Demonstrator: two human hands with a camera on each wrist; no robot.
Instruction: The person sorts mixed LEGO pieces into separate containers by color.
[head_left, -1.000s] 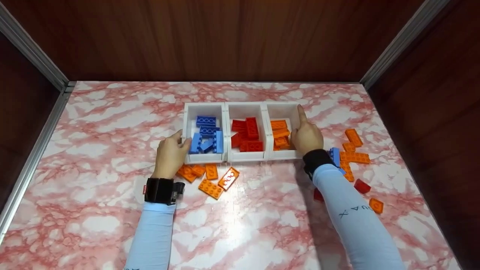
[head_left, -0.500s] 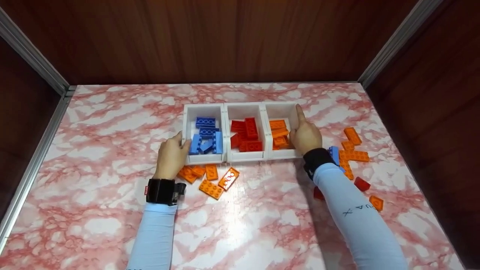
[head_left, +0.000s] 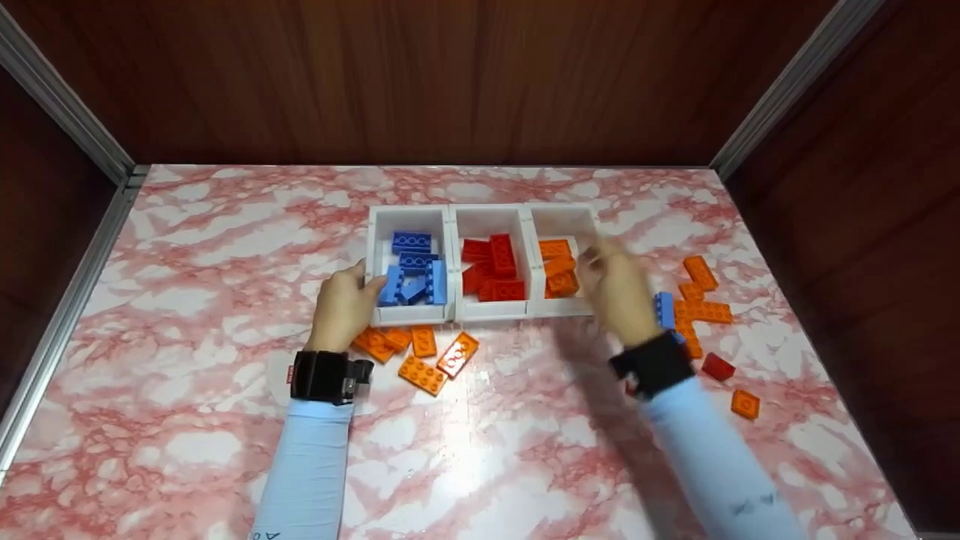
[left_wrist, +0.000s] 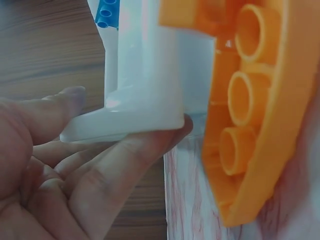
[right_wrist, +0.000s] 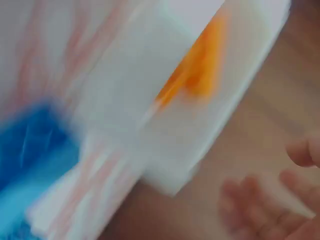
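Three joined white bins stand in a row. The left bin (head_left: 409, 316) holds blue toy bricks (head_left: 412, 241), the middle bin (head_left: 491, 310) red bricks (head_left: 502, 256), and the right bin (head_left: 566, 307) orange bricks (head_left: 555, 249). My left hand (head_left: 343, 304) grips the left bin's outer side; in the left wrist view, thumb and fingers lie on either side of its white lip (left_wrist: 100, 125). My right hand (head_left: 621, 292), blurred, is beside the right bin's outer wall. In the right wrist view its fingers (right_wrist: 255, 200) are apart from the bin and hold nothing.
Several loose orange bricks (head_left: 422, 375) lie in front of the left bin. Right of the bins are more orange bricks (head_left: 702, 311), a blue brick (head_left: 664, 309) and a red brick (head_left: 718, 367). Dark wood panels (head_left: 420, 82) enclose the marbled table (head_left: 187, 360).
My right hand has let go of the right bin's outer wall, its extended index finger drawn back from the rim. My left hand and the bins look almost unmoved.
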